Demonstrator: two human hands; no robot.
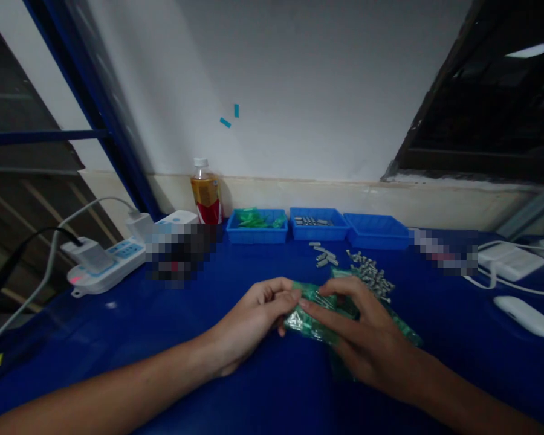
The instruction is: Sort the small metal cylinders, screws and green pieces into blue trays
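Observation:
Both hands grip a green see-through plastic bag over the front of the table. My left hand pinches its left side between thumb and fingers. On the other side, my right hand has thumb and fingers closed on the bag. Thin metallic pieces show at its top, between the hands; their exact kind is unclear. More green plastic lies under and behind my right hand, partly hidden by it. Just beyond is a pile of small silver metal parts, with several flat metal pieces to its left.
Along the wall stand a blue tray of green pieces, a blue tray of metal pieces and another blue tray. A drink bottle and a power strip are at left. A white case and cables lie right.

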